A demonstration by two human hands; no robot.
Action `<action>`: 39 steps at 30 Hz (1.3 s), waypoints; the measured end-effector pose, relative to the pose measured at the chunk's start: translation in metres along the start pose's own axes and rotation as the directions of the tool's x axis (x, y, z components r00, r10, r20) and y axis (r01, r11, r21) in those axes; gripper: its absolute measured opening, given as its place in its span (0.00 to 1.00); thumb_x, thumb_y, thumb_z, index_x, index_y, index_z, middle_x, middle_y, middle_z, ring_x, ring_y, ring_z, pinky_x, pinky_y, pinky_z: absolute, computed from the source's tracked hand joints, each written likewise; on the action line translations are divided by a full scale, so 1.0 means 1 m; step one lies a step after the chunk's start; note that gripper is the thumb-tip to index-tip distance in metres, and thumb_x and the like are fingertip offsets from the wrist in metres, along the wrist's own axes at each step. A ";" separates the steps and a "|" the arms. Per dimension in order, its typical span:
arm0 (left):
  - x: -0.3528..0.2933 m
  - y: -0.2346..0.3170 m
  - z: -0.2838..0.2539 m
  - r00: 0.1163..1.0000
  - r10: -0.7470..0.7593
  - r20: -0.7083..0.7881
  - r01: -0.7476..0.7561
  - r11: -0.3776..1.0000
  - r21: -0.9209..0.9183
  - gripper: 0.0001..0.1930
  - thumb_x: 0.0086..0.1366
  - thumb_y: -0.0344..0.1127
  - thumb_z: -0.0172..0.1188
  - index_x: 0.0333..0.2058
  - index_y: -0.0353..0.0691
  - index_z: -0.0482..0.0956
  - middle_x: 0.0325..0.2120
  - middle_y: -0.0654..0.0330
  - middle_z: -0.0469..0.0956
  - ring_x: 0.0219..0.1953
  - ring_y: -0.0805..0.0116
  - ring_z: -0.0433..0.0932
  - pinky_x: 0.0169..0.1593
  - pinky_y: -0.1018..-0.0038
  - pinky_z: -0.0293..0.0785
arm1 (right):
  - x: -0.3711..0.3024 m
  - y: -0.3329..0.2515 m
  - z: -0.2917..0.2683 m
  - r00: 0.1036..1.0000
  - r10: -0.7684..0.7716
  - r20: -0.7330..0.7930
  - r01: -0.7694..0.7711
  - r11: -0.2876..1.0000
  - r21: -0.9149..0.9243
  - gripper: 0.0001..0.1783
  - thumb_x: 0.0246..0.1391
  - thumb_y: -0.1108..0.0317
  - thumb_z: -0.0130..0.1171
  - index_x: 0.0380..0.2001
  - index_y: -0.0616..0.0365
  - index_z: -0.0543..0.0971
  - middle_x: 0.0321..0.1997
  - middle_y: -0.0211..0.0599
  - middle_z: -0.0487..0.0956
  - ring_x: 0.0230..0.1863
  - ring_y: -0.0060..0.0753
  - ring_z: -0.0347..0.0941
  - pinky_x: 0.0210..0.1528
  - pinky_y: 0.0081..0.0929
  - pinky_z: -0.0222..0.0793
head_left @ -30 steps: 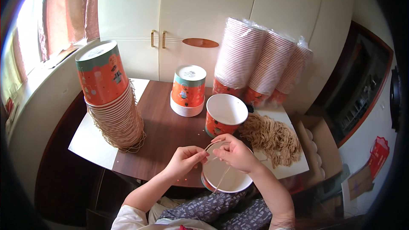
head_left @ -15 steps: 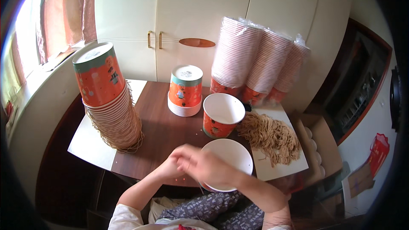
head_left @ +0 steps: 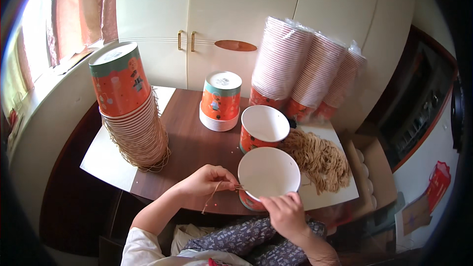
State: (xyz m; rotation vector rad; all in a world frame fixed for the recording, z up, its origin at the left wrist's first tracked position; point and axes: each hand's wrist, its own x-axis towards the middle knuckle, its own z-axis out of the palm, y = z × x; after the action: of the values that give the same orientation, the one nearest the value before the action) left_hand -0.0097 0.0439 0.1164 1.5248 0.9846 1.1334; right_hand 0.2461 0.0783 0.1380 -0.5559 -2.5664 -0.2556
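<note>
A white-lined orange paper bucket (head_left: pixel 268 172) stands upright at the table's near edge, tipped slightly toward me. My right hand (head_left: pixel 287 216) grips its near right rim, fingers bent over the edge. Left of that rim, my left hand (head_left: pixel 212 180) pinches a thin brown cord (head_left: pixel 211 199); one end dangles below the fingers and short strands reach to the bucket's edge. Just behind stands a second open bucket (head_left: pixel 264 123). Several matching buckets (head_left: pixel 220 103) are nested upside down beyond it. To the right lies a heap of brown cords (head_left: pixel 320 160).
At the left rises a tall upside-down bucket stack (head_left: pixel 120 88) with cord loops hanging around it. Plastic-wrapped bucket stacks (head_left: pixel 281 64) stand at the back right, against a cream cabinet (head_left: pixel 236 10). A cardboard box (head_left: pixel 379 162) with round white things sits off the table's right side.
My hands, overlapping before, have separated. The right has come down to the bucket's rim, and a cord now shows in the left. The whole view has shifted slightly.
</note>
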 end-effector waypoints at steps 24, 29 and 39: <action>0.027 -0.010 0.009 0.997 -0.037 0.070 0.039 0.999 -0.019 0.07 0.61 0.30 0.54 0.34 0.32 0.73 0.27 0.64 0.76 0.32 0.81 0.71 0.37 0.80 0.69 | 0.025 -0.012 0.038 0.919 0.218 -0.329 -0.199 0.976 0.091 0.05 0.42 0.69 0.61 0.24 0.49 0.74 0.28 0.22 0.71 0.34 0.26 0.68 0.38 0.30 0.57; 0.032 -0.011 0.011 0.995 -0.088 0.038 0.089 0.996 -0.019 0.06 0.62 0.30 0.53 0.32 0.32 0.73 0.27 0.65 0.74 0.32 0.80 0.70 0.38 0.80 0.69 | 0.015 -0.022 0.035 0.920 0.218 -0.326 -0.219 0.975 0.034 0.07 0.39 0.70 0.60 0.21 0.50 0.71 0.28 0.23 0.70 0.34 0.28 0.68 0.37 0.32 0.57; 0.033 -0.009 0.015 0.999 -0.026 0.042 0.018 0.984 0.177 0.06 0.61 0.29 0.52 0.33 0.31 0.72 0.28 0.57 0.77 0.33 0.74 0.74 0.38 0.77 0.71 | 0.009 -0.031 0.048 0.945 0.192 -0.265 -0.154 0.975 0.159 0.07 0.40 0.62 0.63 0.22 0.49 0.76 0.28 0.23 0.72 0.34 0.27 0.67 0.38 0.32 0.57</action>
State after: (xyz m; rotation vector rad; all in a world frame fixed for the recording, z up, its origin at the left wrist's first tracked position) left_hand 0.0123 0.0739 0.1121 1.6688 1.0933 1.0146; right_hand 0.2054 0.0667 0.0991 -0.6410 -2.2275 -0.0885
